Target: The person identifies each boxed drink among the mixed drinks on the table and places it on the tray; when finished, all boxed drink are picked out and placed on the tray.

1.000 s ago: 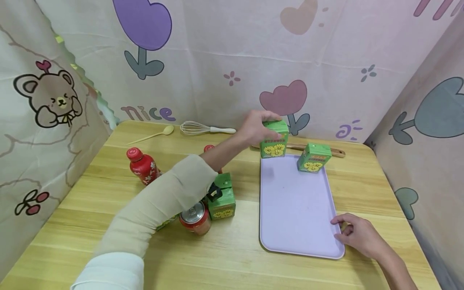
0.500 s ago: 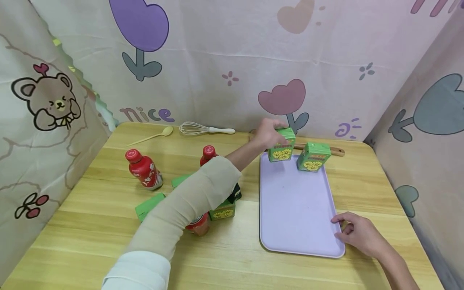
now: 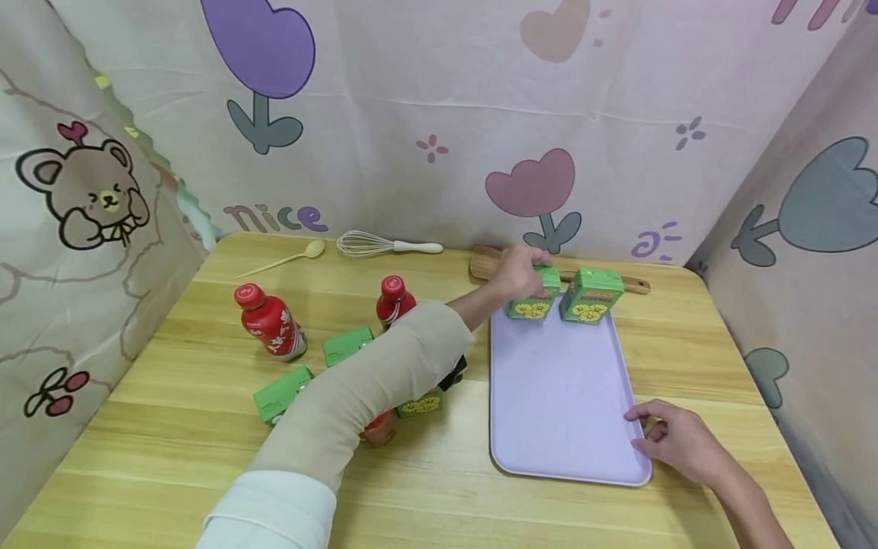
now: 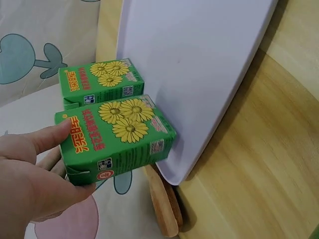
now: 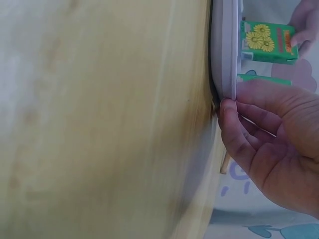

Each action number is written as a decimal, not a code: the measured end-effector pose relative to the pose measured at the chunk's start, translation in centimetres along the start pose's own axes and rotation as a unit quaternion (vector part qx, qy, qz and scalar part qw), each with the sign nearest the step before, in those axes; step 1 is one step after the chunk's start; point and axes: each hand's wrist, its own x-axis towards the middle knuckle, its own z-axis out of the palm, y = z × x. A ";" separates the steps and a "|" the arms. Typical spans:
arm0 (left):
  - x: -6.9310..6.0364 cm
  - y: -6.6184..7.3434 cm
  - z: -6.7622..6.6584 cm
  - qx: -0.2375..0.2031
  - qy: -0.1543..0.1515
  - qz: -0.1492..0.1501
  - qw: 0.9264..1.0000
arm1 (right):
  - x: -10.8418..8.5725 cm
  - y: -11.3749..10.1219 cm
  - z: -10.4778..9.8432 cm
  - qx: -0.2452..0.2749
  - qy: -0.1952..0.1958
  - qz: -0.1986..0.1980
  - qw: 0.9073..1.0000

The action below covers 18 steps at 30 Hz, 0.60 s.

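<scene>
1 green carton (image 3: 593, 299) stands, in the head view, at the far right corner of the lilac tray (image 3: 565, 396); a 2nd carton (image 3: 531, 306) is just left of it, by the far left corner, gripped from above by the left hand (image 3: 521, 273). At the near right, the right hand (image 3: 679, 446) pinches the tray's edge. Left of the tray are 3 more cartons (image 3: 283, 393), 2 red bottles (image 3: 272, 324) and 1 red can (image 3: 379, 431), some partly hidden by a sleeve (image 3: 363, 381).

In the left wrist view, the left thumb and fingers are parted by the 2nd carton's width, clasping it; whether its base touches the tray, I cannot tell.

In the right wrist view, the right thumb and forefinger are close together on the tray's rim, the other fingers bent.
</scene>
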 end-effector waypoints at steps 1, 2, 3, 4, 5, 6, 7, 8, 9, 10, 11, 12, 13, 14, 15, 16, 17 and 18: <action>-0.1 0.1 0.1 -0.006 -0.001 -0.002 1.000 | 0.0 0.0 0.0 0.000 0.000 0.000 1.000; -0.1 0.1 0.2 -0.008 -0.001 -0.002 1.000 | 0.0 0.0 0.0 0.000 0.000 0.001 1.000; -0.1 0.1 0.3 -0.014 -0.001 -0.004 1.000 | 0.0 0.0 0.0 0.000 0.000 0.002 1.000; -0.1 0.2 0.4 -0.021 -0.001 -0.007 1.000 | 0.1 0.0 0.0 -0.002 0.000 0.003 1.000; -0.1 0.3 0.5 -0.023 0.001 -0.009 1.000 | 0.1 -0.1 0.0 -0.003 0.000 0.003 1.000; 0.0 0.3 0.6 -0.023 0.002 -0.011 1.000 | 0.1 -0.1 0.0 -0.004 0.000 0.004 1.000; 0.0 0.4 0.8 -0.019 0.004 -0.011 1.000 | 0.1 -0.1 0.0 -0.004 -0.001 0.005 1.000; 0.1 0.4 0.9 -0.013 0.008 -0.012 1.000 | 0.1 -0.1 0.0 -0.004 -0.002 0.007 1.000; 0.3 0.4 1.1 -0.011 0.012 -0.015 1.000 | 0.1 -0.1 0.0 -0.005 -0.003 0.008 1.000; 0.4 0.4 1.2 -0.007 0.016 -0.018 1.000 | 0.1 -0.2 0.0 -0.005 -0.004 0.010 1.000; 0.5 0.4 1.3 -0.001 0.020 -0.018 1.000 | 0.1 -0.2 0.0 -0.006 -0.004 0.011 1.000; 0.5 0.4 1.4 0.002 0.023 -0.020 1.000 | 0.1 -0.2 0.0 -0.006 -0.004 0.012 1.000; 0.6 0.4 1.5 0.000 0.025 -0.022 0.999 | 0.1 -0.2 0.0 -0.007 -0.004 0.013 1.000; 0.7 0.4 1.6 -0.003 0.026 -0.024 0.999 | 0.1 -0.2 0.0 -0.008 -0.005 0.014 1.000; 0.7 0.4 1.6 -0.004 0.027 -0.025 0.999 | 0.1 -0.2 0.0 -0.009 -0.004 0.014 1.000; 0.7 0.4 1.7 -0.006 0.028 -0.026 0.999 | 0.1 -0.2 0.0 -0.009 -0.005 0.014 1.000; 0.8 0.4 1.8 -0.008 0.028 -0.026 0.999 | 0.1 -0.2 0.0 -0.010 -0.004 0.014 1.000; 0.8 0.4 1.8 -0.009 0.027 -0.027 0.999 | 0.1 -0.2 0.0 -0.010 -0.004 0.014 1.000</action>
